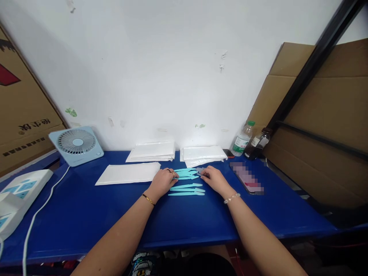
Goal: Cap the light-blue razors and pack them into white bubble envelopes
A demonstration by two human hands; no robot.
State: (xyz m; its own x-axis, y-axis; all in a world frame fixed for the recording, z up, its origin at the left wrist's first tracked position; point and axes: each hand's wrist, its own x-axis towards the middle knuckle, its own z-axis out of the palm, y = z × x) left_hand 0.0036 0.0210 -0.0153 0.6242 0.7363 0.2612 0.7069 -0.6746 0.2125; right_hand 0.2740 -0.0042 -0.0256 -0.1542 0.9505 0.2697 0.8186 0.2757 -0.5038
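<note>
Several slim turquoise eyebrow razors with pale capped ends lie roughly parallel on the blue table, in the middle of the view. My left hand is at the handle ends of the upper razors, its fingers curled and closed on them. At their capped ends is my right hand, thumb and fingers pinched together on the tips. The fingers partly hide the ends of this upper group. The lower razors lie apart just below, nearer to me, untouched by the right hand.
A white padded mailer lies left of my left hand. Two stacks of white mailers, a left stack and a right stack, rest by the wall. A fan, power strip, phone and water bottle stand around.
</note>
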